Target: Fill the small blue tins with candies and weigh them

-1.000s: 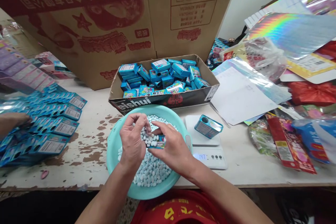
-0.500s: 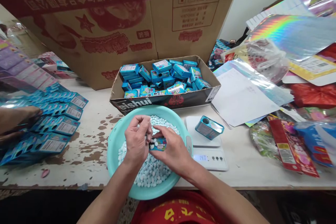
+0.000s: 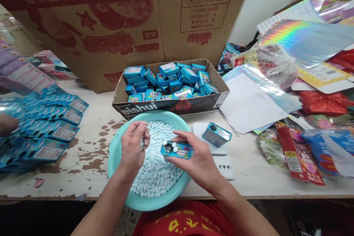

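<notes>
A turquoise basin holds a heap of small pale-blue and white candies. Over its left side my left hand is curled closed, with some candies just showing between the fingers. My right hand grips a small blue candy box above the basin's right side, thumb on the near face and fingers on the far one. A few candies sit at the box's round hole. Another blue candy box stands on a white scale right of the basin.
Behind the basin is an open carton full of blue boxes, and behind that a large cardboard box. Rows of blue boxes stand at left beside another person's hand. Papers and candy packets lie at right.
My hands have moved apart: the left hand drew back leftward, the right hand shifted right with the candy box. The other person's hand moved left. The view shifted slightly.
</notes>
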Action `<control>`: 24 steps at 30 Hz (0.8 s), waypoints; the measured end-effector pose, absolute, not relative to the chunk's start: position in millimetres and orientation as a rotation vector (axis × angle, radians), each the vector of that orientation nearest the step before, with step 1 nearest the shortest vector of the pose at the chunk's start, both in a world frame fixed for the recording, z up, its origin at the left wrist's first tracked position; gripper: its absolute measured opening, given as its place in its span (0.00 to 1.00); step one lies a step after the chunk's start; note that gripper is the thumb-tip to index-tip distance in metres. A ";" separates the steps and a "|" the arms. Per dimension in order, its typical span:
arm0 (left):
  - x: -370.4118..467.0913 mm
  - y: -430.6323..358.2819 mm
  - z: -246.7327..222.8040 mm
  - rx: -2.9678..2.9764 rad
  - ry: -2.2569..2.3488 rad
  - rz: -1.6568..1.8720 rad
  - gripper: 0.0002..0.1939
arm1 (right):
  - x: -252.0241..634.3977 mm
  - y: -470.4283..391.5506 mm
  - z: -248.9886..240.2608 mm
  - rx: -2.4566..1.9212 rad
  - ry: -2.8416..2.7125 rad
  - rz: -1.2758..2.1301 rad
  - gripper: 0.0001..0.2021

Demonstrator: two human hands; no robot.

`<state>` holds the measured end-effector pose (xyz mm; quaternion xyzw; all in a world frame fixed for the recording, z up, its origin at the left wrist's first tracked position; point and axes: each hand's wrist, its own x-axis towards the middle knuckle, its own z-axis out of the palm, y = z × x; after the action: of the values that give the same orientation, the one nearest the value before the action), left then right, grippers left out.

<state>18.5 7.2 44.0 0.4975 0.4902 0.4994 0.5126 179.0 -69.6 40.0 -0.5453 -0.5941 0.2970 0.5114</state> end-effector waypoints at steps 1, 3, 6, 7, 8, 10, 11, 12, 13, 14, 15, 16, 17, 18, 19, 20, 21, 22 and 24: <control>11.1 8.1 36.6 1.422 1.241 1.072 0.09 | 190.0 -77.0 44.5 -1.339 -1.395 0.703 0.27; -3.4 6.7 18.9 1.935 1.288 0.674 0.11 | 214.5 -95.2 52.6 -1.413 -1.344 0.639 0.25; -18.4 -0.4 -5.3 2.389 1.230 0.207 0.18 | 251.9 -126.8 59.4 -1.593 -1.254 0.420 0.22; -20.6 -2.8 -10.8 2.434 1.228 0.136 0.19 | 263.5 -137.0 59.4 -1.670 -1.209 0.337 0.21; -21.4 -4.8 -14.7 2.449 1.228 0.083 0.21 | 274.5 -146.3 58.0 -1.752 -1.158 0.264 0.21; -19.9 -7.2 -18.4 2.456 1.210 -0.008 0.22 | 294.5 -161.3 50.1 -1.912 -1.040 0.159 0.23; -18.1 -7.7 -18.9 2.462 1.200 -0.044 0.21 | 303.6 -166.5 43.4 -1.978 -0.982 0.127 0.23; -16.1 -7.7 -18.7 2.472 1.194 -0.073 0.21 | 311.9 -170.3 34.9 -2.025 -0.928 0.105 0.24; -14.3 -7.6 -18.3 2.481 1.189 -0.095 0.20 | 319.3 -172.6 25.0 -2.051 -0.880 0.092 0.25; -12.8 -7.4 -17.7 2.489 1.183 -0.110 0.20 | 325.9 -173.8 14.0 -2.059 -0.833 0.077 0.26; -11.9 -7.2 -17.2 2.493 1.176 -0.122 0.20 | 331.4 -174.1 2.5 -2.054 -0.792 0.069 0.27; -11.5 -7.3 -16.7 2.496 1.160 -0.135 0.19 | 336.0 -173.9 -8.9 -2.038 -0.752 0.058 0.28; -11.5 -7.5 -16.4 2.496 1.137 -0.148 0.17 | 339.6 -173.5 -19.5 -2.027 -0.718 0.054 0.29; -11.9 -8.1 -16.3 2.489 1.108 -0.159 0.16 | 342.5 -173.2 -29.0 -2.021 -0.685 0.050 0.29; -12.3 -9.0 -16.3 2.476 1.077 -0.169 0.14 | 344.8 -173.3 -36.9 -2.020 -0.657 0.048 0.30; -12.7 -10.0 -16.4 2.454 1.051 -0.177 0.12 | 347.0 -173.7 -43.3 -2.023 -0.638 0.050 0.29; -13.0 -11.0 -16.6 2.422 1.031 -0.179 0.11 | 349.1 -174.5 -48.1 -2.026 -0.629 0.053 0.29; -13.2 -11.8 -16.8 2.382 1.023 -0.172 0.10 | 351.3 -175.6 -51.4 -2.030 -0.634 0.062 0.29; -13.7 -11.9 -16.4 2.283 1.032 -0.133 0.10 | 355.8 -178.3 -54.1 -2.035 -0.683 0.111 0.30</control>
<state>-13.7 -11.9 -16.4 0.8647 0.3910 -0.0503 0.3112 355.8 -178.3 -54.1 -0.8325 -0.2795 0.0455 0.4761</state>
